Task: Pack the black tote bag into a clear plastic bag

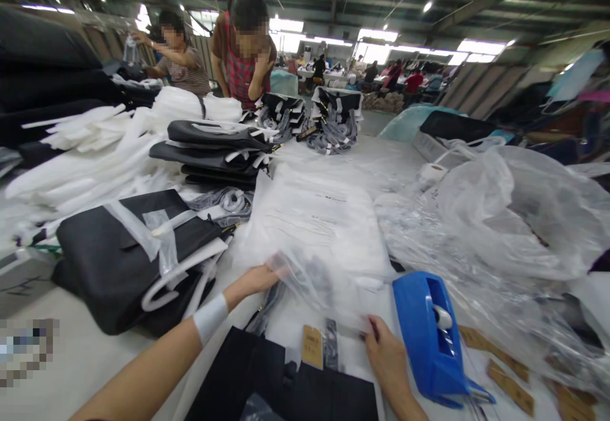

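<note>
A translucent plastic bag (pixel 309 281) stretches between my two hands. My left hand (pixel 261 277), with a pale band at the wrist, grips its left side, the fingertips partly covered by the film. With thumb and fingers pinched together, my right hand (pixel 385 352) holds the lower right edge. Just below lies a black handbag (pixel 267 367) with a tan paper tag (pixel 312 346) and a wrapped strip beside it. A pile of printed translucent bags (pixel 324 211) lies beyond my hands.
A blue tape dispenser (pixel 422 338) stands right of my right hand, near several brown tags (pixel 509 386). Black bags (pixel 128 249) and white padding (pixel 95 160) are heaped at left. Crumpled clear plastic (pixel 524 211) covers the right side. Two people stand across the table.
</note>
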The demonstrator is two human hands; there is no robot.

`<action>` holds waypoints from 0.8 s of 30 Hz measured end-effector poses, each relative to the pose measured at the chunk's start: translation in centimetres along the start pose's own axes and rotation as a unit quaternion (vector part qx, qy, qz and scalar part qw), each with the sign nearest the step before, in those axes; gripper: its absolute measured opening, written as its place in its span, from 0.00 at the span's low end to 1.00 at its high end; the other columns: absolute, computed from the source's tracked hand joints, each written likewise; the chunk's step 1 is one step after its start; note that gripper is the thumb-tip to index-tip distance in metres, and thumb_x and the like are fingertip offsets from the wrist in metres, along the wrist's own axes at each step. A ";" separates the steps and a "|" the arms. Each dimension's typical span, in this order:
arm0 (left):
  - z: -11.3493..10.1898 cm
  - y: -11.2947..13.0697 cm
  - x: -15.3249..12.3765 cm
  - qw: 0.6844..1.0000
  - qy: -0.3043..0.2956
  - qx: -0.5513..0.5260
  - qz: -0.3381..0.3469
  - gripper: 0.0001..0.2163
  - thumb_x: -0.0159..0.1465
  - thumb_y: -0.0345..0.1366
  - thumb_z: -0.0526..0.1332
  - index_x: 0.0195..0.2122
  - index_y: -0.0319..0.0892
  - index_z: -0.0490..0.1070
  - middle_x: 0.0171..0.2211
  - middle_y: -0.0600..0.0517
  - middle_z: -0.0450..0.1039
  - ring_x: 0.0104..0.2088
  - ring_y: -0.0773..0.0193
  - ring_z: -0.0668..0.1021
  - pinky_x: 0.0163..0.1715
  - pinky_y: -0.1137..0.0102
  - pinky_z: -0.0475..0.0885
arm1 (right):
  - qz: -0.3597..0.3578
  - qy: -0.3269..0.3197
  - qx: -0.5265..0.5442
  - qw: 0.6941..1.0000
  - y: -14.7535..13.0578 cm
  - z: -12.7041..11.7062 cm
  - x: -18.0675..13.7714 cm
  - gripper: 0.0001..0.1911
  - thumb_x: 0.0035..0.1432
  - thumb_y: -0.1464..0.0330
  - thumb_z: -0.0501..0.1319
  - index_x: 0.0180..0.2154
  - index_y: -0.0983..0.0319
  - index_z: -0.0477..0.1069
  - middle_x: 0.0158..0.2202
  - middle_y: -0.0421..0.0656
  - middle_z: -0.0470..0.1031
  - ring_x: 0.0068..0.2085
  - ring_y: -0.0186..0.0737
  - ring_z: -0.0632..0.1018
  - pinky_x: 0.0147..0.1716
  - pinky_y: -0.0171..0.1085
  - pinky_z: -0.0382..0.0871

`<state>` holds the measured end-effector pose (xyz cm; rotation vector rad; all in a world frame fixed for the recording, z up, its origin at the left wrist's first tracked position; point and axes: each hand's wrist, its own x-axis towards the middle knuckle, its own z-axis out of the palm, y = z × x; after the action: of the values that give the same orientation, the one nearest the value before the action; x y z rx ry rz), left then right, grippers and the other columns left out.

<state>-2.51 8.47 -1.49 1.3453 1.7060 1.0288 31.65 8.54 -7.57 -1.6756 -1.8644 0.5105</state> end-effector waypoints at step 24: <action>-6.3 -9.3 -10.3 0.997 -0.032 -0.026 -0.063 0.07 0.50 0.38 0.63 0.26 0.40 0.76 0.27 0.49 0.78 0.32 0.56 0.78 0.36 0.65 0.73 | -0.059 -0.055 0.013 0.997 2.8 -4.5 -7.2 0.15 0.54 0.54 0.54 0.26 0.57 0.70 0.22 0.41 0.75 0.24 0.42 0.77 0.26 0.37 0.70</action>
<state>-9.84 -3.78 -6.62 1.2093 1.6828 0.9412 37.02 1.41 -7.10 -1.5372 -2.0129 0.5862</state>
